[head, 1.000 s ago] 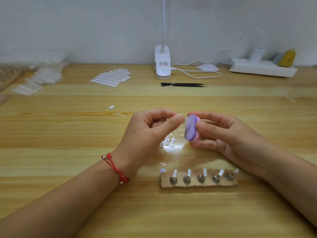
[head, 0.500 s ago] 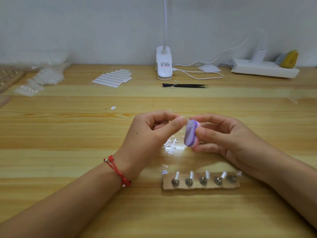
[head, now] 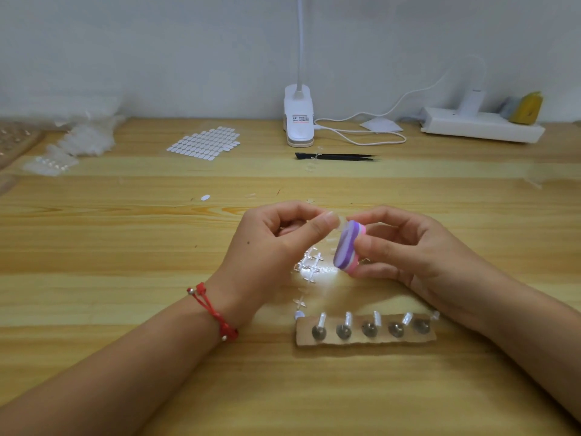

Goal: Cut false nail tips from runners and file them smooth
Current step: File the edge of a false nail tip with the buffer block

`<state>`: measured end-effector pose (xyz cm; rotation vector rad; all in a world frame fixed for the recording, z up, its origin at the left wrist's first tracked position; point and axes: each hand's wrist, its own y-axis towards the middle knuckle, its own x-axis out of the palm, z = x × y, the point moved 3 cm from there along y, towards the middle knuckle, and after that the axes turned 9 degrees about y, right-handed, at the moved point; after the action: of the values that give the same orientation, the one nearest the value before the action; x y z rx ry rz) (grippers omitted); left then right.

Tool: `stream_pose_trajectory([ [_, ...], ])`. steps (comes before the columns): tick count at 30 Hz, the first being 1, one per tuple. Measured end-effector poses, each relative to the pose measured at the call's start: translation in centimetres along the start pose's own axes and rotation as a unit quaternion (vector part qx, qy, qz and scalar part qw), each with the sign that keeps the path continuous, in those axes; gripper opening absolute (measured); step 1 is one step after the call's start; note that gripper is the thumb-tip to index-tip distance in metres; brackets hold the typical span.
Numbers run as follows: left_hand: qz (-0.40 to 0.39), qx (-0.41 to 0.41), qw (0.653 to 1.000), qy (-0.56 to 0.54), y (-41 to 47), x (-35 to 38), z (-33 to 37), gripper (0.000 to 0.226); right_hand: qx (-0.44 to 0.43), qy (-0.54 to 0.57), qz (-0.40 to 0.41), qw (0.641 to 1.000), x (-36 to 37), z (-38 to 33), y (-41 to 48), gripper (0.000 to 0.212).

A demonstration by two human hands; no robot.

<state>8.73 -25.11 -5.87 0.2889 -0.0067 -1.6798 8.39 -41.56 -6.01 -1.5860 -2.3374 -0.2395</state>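
Two hands meet above the wooden table, near the middle of the view. The left hand pinches a clear false nail tip between thumb and forefinger, with the other fingers curled toward the palm. The tip is transparent and small in the frame, so its outline and edge condition cannot be read. The right hand grips a purple-and-pink file block, thumb on the near side and fingers on the far side. The block is held nearly upright with its purple face turned toward the tip. Tip and block sit just beside each other; whether they touch cannot be told.

Handling, as a judgement: the nail tip is probably very light, thin, smooth and somewhat springy. It is likely to flick out of a loose pinch and to bend under a hard squeeze. Hold it by its broad faces, close to the edge being filed. The file block appears light and firm; grip it across its narrow sides so the abrasive face is free.

Cut runner scraps lie on the table below the hands. A cardboard strip carrying a row of pegs lies nearer the person.
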Motion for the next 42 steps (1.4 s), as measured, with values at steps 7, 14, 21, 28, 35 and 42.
stream_pose_trajectory([
  [7,-0.011,0.004,1.000,-0.002,-0.09,0.05,0.28,0.025,0.002,0.000,-0.005,1.000,-0.04,0.05,0.09,0.027],
  [14,-0.008,-0.001,1.000,0.007,-0.09,0.10,0.19,0.023,0.006,0.002,-0.012,1.000,-0.11,0.04,0.17,0.024],
  [21,-0.001,-0.011,1.000,-0.001,-0.15,0.10,-0.04,0.013,0.016,-0.005,-0.023,1.000,-0.16,0.03,0.20,0.025],
  [28,0.001,-0.014,1.000,-0.001,-0.12,0.15,0.01,0.012,0.015,-0.001,-0.023,1.000,-0.17,0.06,0.21,0.021],
  [35,-0.005,-0.014,1.000,-0.006,-0.08,0.13,0.03,0.021,0.014,0.000,-0.017,1.000,-0.12,0.12,0.14,0.023],
  [42,-0.004,-0.014,1.000,-0.006,-0.15,0.12,0.08,0.016,0.020,0.006,-0.020,1.000,-0.10,0.08,0.15,0.021],
])
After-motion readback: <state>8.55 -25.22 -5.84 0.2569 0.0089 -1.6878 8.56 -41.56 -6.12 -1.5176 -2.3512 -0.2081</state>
